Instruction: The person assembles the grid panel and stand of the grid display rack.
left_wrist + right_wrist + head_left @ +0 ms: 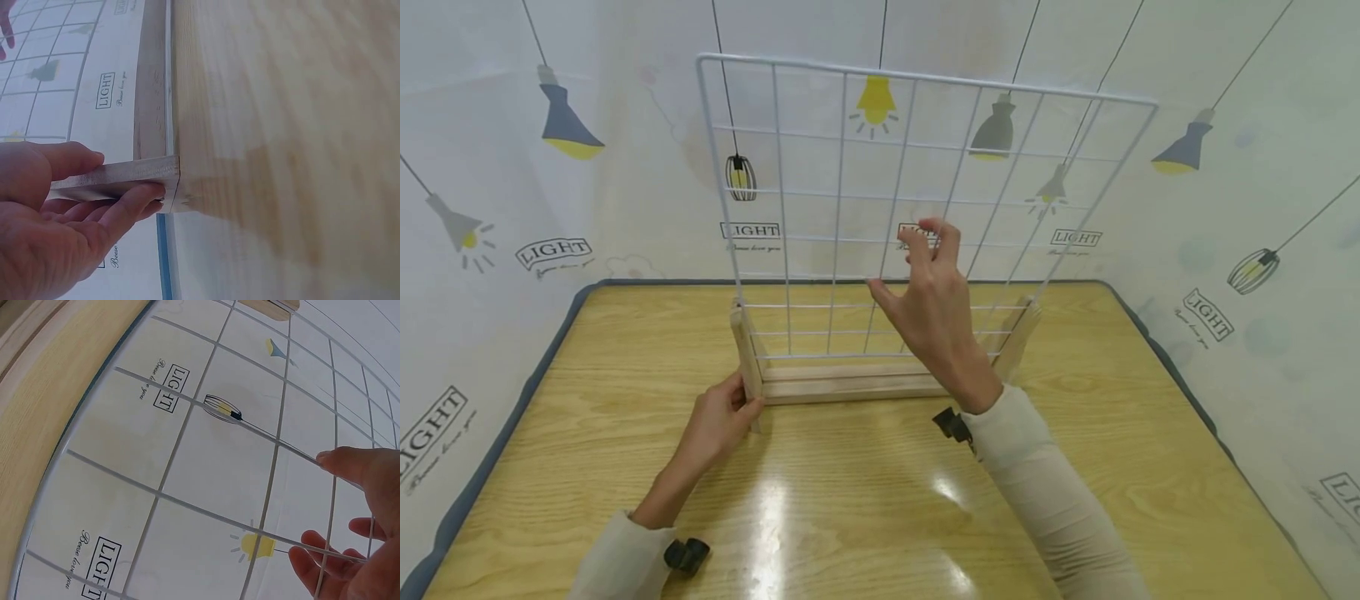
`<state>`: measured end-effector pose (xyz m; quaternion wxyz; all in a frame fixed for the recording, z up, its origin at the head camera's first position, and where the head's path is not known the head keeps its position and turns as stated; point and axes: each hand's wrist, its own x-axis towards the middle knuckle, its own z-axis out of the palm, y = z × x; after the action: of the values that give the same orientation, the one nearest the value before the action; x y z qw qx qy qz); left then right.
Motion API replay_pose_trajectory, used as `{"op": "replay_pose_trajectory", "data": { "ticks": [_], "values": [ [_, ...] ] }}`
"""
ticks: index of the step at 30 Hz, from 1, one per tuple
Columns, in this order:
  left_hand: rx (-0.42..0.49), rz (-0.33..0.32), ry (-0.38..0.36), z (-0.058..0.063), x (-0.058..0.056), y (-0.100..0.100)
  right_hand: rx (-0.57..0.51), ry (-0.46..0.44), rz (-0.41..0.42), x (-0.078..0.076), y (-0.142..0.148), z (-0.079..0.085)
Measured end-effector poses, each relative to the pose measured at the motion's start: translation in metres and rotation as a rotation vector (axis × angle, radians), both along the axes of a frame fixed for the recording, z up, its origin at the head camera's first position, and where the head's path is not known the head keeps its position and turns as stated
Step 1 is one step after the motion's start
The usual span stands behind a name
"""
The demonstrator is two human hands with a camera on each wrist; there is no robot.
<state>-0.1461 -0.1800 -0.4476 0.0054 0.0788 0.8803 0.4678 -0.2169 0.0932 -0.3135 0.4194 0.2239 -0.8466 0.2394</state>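
A white wire grid point(925, 80) stands upright in a wooden stand, leaning back slightly. The stand has a long base bar point(850, 388), a left side piece point(747, 350) and a right side piece point(1021, 332). My left hand point(718, 421) pinches the left side piece near its lower front end; in the left wrist view the thumb lies on one face and the fingers on the other. My right hand point(934, 312) is raised in front of the grid's lower middle, thumb and fingers spread and slightly bent, holding nothing. Grid wires point(219, 522) pass close by its fingertips in the right wrist view.
The stand rests on a light wood-grain table point(865, 500) with a dark edge. Behind and at both sides rises a pale backdrop point(647, 167) printed with lamps and the word LIGHT. Small black devices point(687, 556) sit at both wrists.
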Motion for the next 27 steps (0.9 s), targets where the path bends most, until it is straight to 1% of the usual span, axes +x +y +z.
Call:
{"op": "replay_pose_trajectory", "data": {
  "ticks": [6, 8, 11, 13, 14, 15, 16, 19, 20, 21, 22, 23, 24, 26, 27],
  "values": [
    [-0.008, 0.012, -0.002, 0.000, 0.000, -0.001, 0.013, -0.008, -0.007, 0.000, -0.001, -0.004],
    [-0.015, 0.010, -0.016, 0.002, 0.000, -0.002, 0.015, -0.011, -0.004, 0.000, -0.001, -0.004],
    [0.004, -0.005, -0.058, 0.010, 0.000, -0.006, 0.022, -0.020, -0.002, 0.001, -0.002, -0.005],
    [0.033, -0.002, -0.061, 0.022, -0.002, -0.008, 0.028, -0.026, -0.004, 0.001, -0.002, -0.006],
    [0.060, 0.014, -0.039, 0.029, -0.003, -0.009, 0.029, -0.026, -0.005, 0.001, -0.003, -0.006],
    [0.089, 0.041, 0.003, 0.037, -0.005, -0.009, 0.031, -0.026, -0.008, 0.001, -0.003, -0.006],
    [0.120, 0.076, 0.065, 0.047, -0.007, -0.008, 0.032, -0.024, -0.009, 0.001, -0.003, -0.006],
    [0.225, 0.173, 0.310, 0.078, -0.015, -0.002, 0.030, -0.017, -0.013, 0.001, -0.001, -0.006],
    [0.262, 0.188, 0.390, 0.088, -0.018, 0.001, 0.029, -0.016, -0.014, 0.001, -0.001, -0.006],
    [0.302, 0.184, 0.451, 0.098, -0.022, 0.005, 0.029, -0.017, -0.015, 0.001, -0.001, -0.006],
    [0.342, 0.165, 0.494, 0.107, -0.026, 0.008, 0.029, -0.018, -0.017, 0.001, 0.000, -0.006],
    [0.380, 0.133, 0.516, 0.115, -0.030, 0.012, 0.028, -0.019, -0.019, 0.001, 0.000, -0.006],
    [0.411, 0.103, 0.514, 0.123, -0.034, 0.016, 0.025, -0.023, -0.019, 0.001, 0.000, -0.006],
    [0.456, 0.058, 0.483, 0.133, -0.041, 0.022, 0.021, -0.031, -0.015, 0.001, 0.000, -0.007],
    [0.474, 0.055, 0.460, 0.136, -0.044, 0.024, 0.020, -0.035, -0.012, 0.001, -0.001, -0.007]
  ]
}}
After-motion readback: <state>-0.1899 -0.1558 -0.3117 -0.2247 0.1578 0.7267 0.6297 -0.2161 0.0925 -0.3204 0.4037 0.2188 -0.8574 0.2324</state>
